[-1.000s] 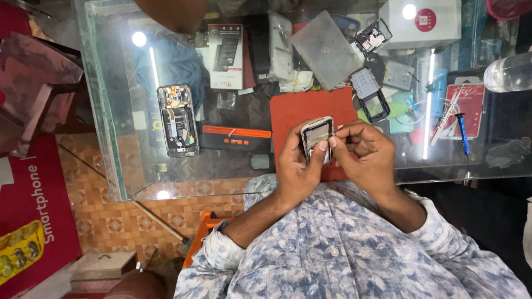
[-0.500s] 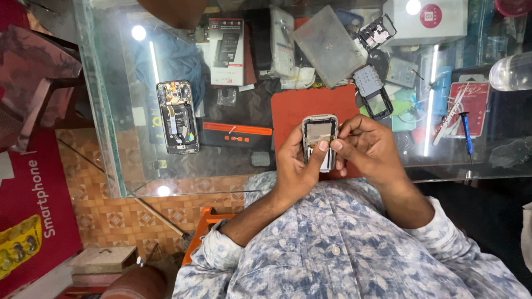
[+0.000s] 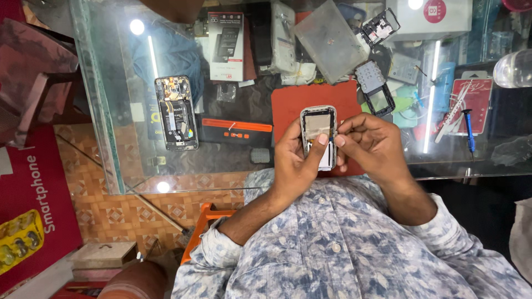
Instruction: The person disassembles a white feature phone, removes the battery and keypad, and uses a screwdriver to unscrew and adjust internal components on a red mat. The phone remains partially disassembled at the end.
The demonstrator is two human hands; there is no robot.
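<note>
My left hand holds a small opened phone body with a grey rim and bare insides, thumb pressed on its lower part. My right hand grips the phone's right edge, its thumb and forefinger pinched against the middle of it. Both hands hover over a red mat on the glass counter. Just beyond the mat lies a dark keypad phone shell.
An opened smartphone with exposed parts lies at the left of the counter. A black and orange box, a red and black package, a clear plastic case, a white box and a blue screwdriver surround the mat.
The phone body has turned more upright between my hands and sits a little lower over the mat. My right thumb and forefinger have moved onto its middle.
</note>
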